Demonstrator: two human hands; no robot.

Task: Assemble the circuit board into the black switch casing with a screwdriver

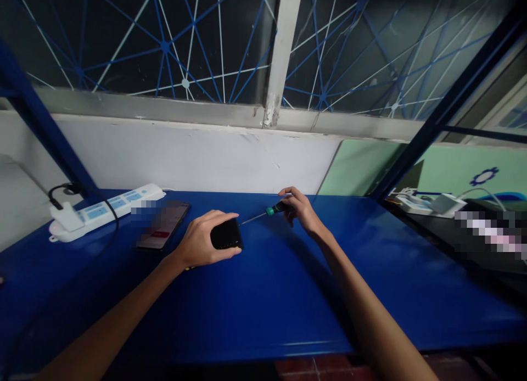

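My left hand point(201, 238) is closed around a small black box-shaped device point(226, 234), thumb along its near edge and fingers over the far one. What the device is I cannot make out. A screwdriver point(269, 211) with a green and black handle is gripped in my right hand point(300, 209). Its thin metal shaft points left, and the tip is at the device's right side; whether it touches cannot be told. Something small and yellow shows under my left hand. Just left of that hand lies a smartphone point(164, 227) with its screen lit.
A white power strip point(111, 208) with a plugged-in adapter and black cable lies at the back left of the blue table point(263, 309). On the right are a white charger point(448, 204) and a dark surface, partly blurred. Blue metal posts point(415, 145) rise on both sides before the wall and windows.
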